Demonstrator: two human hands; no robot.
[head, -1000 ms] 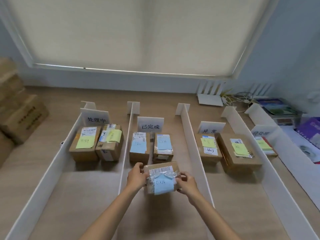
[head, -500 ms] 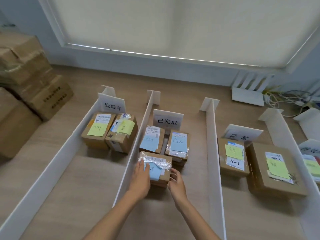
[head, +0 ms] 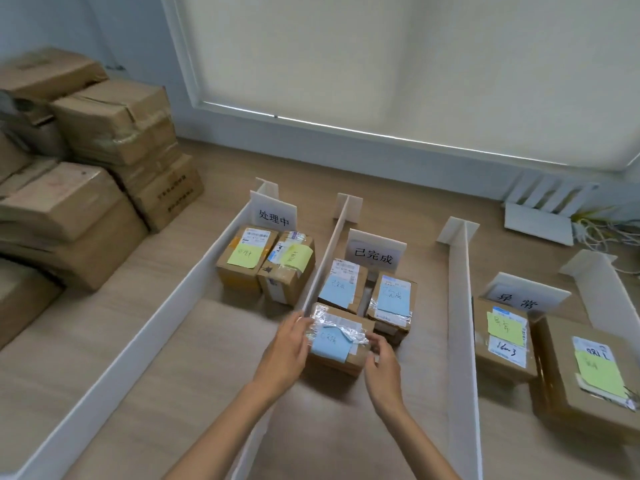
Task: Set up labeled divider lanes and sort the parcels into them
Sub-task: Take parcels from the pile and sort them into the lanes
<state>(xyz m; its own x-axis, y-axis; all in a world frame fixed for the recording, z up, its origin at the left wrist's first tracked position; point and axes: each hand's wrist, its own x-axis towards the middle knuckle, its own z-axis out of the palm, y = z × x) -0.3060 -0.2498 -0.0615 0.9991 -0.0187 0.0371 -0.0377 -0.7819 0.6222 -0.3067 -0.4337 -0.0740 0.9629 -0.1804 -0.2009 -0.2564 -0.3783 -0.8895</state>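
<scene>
Middle lane (head: 415,393), parcel (head: 337,341), left grip (head: 285,351) flat against its left side, right grip (head: 382,368) pinching its right corner

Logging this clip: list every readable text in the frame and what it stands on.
"处理中": left lane sign.
"已完成": middle lane sign.
"异常": right lane sign.
"16", then unclear strokes: white label on a right-lane parcel.
Possibly "081": top label of the rightmost parcel.
Sticky notes, shipping labels, print on the stacked cartons: too blurred to read.
</scene>
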